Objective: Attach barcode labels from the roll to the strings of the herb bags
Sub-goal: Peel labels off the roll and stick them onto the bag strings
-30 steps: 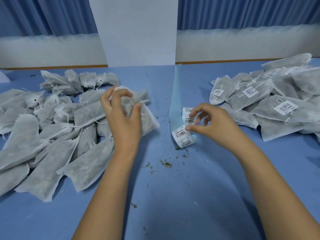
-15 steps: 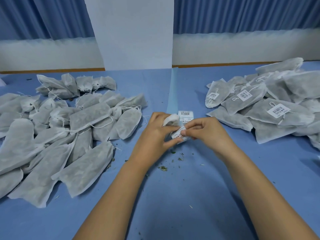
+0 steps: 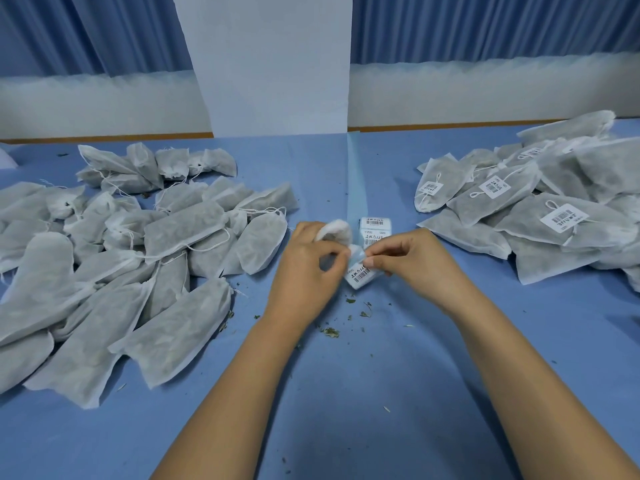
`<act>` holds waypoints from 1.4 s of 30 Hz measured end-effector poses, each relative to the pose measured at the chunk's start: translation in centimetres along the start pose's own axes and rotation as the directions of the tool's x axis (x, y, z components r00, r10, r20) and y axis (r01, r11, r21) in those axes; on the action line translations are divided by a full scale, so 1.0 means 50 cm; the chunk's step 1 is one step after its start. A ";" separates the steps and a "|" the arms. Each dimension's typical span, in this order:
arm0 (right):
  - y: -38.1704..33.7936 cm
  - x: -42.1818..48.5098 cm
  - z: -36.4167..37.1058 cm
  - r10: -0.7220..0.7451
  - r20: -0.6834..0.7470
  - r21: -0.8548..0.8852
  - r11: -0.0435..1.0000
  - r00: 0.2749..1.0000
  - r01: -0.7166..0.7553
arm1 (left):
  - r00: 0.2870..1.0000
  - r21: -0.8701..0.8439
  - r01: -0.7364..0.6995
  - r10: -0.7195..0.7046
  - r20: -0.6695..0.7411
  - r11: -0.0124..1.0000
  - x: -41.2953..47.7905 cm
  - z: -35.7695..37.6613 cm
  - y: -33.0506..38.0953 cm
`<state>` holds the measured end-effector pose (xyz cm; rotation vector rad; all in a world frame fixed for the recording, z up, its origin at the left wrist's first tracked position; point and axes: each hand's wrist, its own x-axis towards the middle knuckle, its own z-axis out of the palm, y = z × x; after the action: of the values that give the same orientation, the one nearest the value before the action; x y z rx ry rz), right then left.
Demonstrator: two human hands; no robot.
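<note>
My left hand [image 3: 308, 261] grips a white herb bag [image 3: 335, 231], mostly hidden in the palm, its top poking out above the fingers. My right hand [image 3: 408, 258] pinches a barcode label [image 3: 360, 274] at the end of the label strip [image 3: 356, 188], right beside my left thumb. More labels on the strip [image 3: 375, 230] lie just behind my hands. The bag's string is hidden between the fingertips.
A heap of unlabelled herb bags [image 3: 121, 258] covers the left of the blue table [image 3: 346, 393]. Bags with barcode labels [image 3: 540, 209] are piled at the right. Herb crumbs [image 3: 332, 331] lie near my wrists. A white panel [image 3: 270, 64] stands at the back.
My left hand brought a bag from the left pile to the centre, next to the label strip. My right hand now pinches the end label, and both hands have met.
</note>
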<state>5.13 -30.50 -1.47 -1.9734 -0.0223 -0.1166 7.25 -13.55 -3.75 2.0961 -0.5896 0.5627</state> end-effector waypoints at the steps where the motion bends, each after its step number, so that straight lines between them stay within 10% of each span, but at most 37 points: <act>1: 0.001 0.001 0.000 0.015 -0.015 -0.013 1.000 1.000 -0.015 | 0.996 0.018 0.039 -0.037 -0.084 0.999 0.002 -0.006 -0.002; 8: -0.010 -0.007 0.028 -0.224 -0.289 -0.335 0.934 0.931 0.121 | 0.853 0.179 -0.042 0.129 -0.507 0.983 0.013 -0.059 -0.009; 14: -0.043 -0.033 0.058 -0.002 -0.101 0.374 0.927 0.995 0.040 | 0.830 0.299 -0.416 0.493 -0.261 0.859 0.019 -0.043 -0.005; 21: -0.048 -0.034 0.051 0.082 -0.048 0.510 0.859 0.995 -0.046 | 0.820 0.251 -0.480 0.531 -0.211 0.841 0.016 -0.028 -0.006; 27: -0.048 -0.030 0.029 0.153 -0.030 0.567 0.816 0.988 -0.109 | 0.966 -0.175 -0.083 0.036 -0.255 0.981 0.006 -0.036 0.016; 31: -0.046 -0.022 0.006 0.164 -0.087 0.567 0.819 0.983 -0.086 | 0.930 -0.418 0.129 -0.256 -0.264 0.899 0.013 -0.056 0.013; 42: -0.047 -0.033 0.011 -0.322 -0.099 0.388 0.859 0.942 0.334 | 0.989 -0.507 0.144 -0.146 0.035 0.850 0.016 -0.047 0.009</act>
<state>3.38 -29.00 0.30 -1.5394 -0.3410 -0.3394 7.19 -11.98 -1.80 1.6150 -0.5046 0.2817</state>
